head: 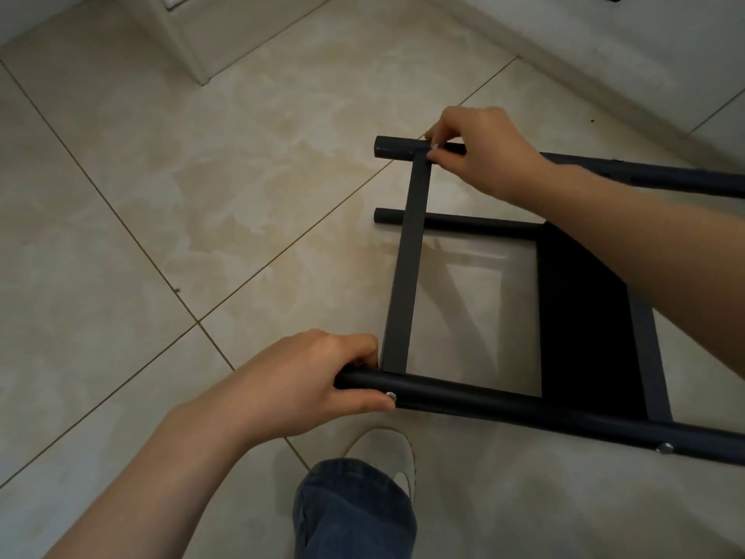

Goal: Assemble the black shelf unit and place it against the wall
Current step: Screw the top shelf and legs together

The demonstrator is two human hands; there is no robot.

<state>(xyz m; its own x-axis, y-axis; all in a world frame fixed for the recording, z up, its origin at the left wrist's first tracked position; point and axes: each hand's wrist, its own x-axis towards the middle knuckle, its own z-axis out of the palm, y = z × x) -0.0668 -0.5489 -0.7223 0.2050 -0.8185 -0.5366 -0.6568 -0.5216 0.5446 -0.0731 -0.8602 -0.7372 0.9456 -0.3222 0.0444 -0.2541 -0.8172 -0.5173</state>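
Two hands on frame (645, 349): left hand (298, 385) grips near tube (483, 401); right hand (487, 151) pinches far tube (395, 148) at crossbar (407, 272); likely fastening, tightening next.

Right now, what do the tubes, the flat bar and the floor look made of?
Tubes: likely painted metal, smooth dark satin sheen, silver screw heads. Flat bar: thin strip, probably same painted metal. Floor: glossy beige tiles, grout lines, reflections.

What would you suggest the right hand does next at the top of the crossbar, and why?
Probably twist the small pale fastener tight: the right hand pinches it where the crossbar meets the far tube, while the left hand steadies the near tube, whose joint already shows a screw head.
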